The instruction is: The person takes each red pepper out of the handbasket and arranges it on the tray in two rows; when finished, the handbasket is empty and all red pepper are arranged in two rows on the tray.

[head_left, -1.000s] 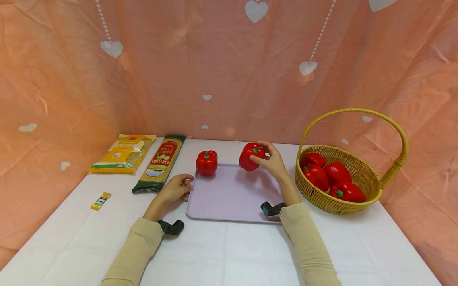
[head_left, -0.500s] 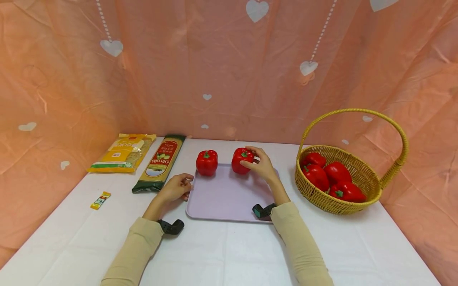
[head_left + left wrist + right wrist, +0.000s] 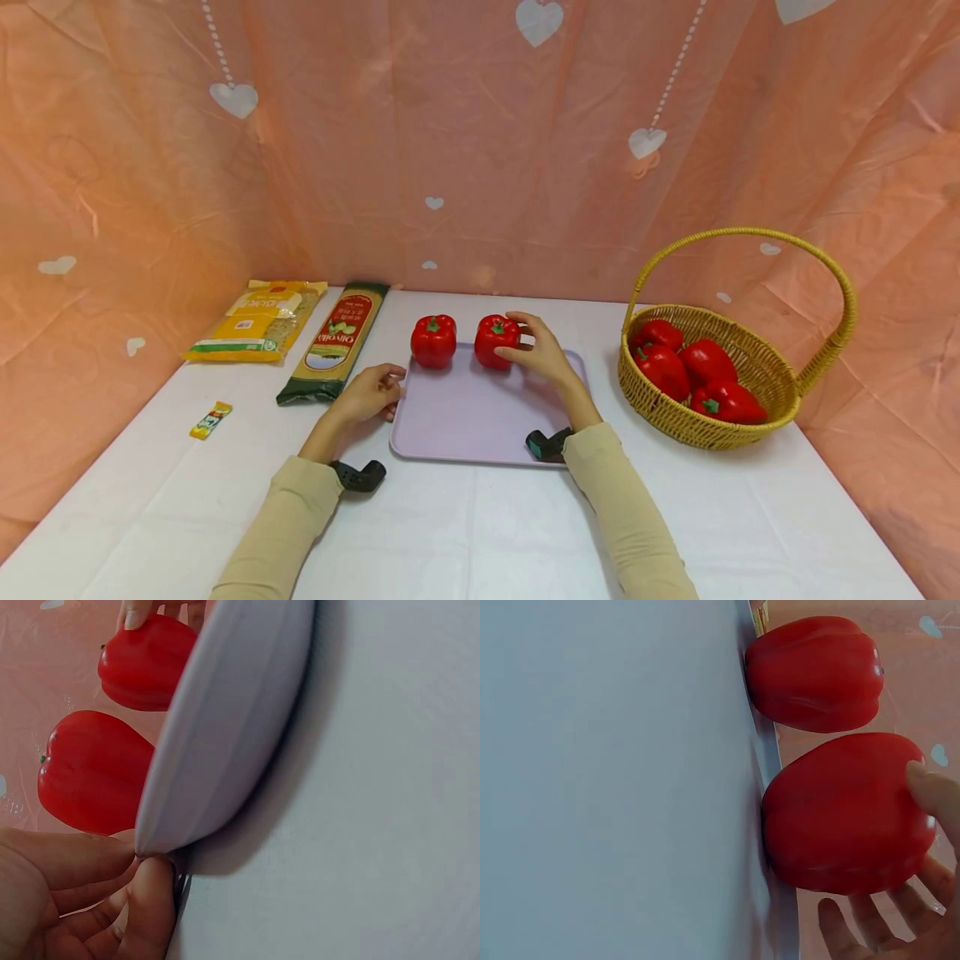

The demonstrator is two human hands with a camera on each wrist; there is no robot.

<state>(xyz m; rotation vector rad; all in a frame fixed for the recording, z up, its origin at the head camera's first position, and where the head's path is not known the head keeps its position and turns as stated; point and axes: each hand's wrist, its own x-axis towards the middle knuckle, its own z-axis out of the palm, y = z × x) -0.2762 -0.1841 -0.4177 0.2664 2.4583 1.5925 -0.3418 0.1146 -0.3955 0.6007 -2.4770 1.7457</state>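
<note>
On the purple tray [image 3: 480,417], two red bell peppers stand upright along the far edge. The left one, a red bell pepper [image 3: 433,342], sits at the far left corner with no hand on it. My right hand [image 3: 543,354] holds the other red bell pepper [image 3: 495,340], thumb on its near side and index finger by its top. In the right wrist view that pepper's base meets the tray, and the lower fingers [image 3: 866,922] spread beneath its side. At the tray's left edge, my left hand [image 3: 369,393] pinches the rim between thumb and finger, seen in the left wrist view.
A wicker basket [image 3: 705,442] with a tall handle stands at the right, holding several red bell peppers. Left of the tray lie a green and gold pasta packet [image 3: 333,343], a yellow food bag [image 3: 255,323] and a small sachet [image 3: 211,421]. A curtain hangs behind.
My right hand has brought its bell pepper left and down onto the tray, turning it from tilted to upright. The left hand has stayed at the tray's edge.
</note>
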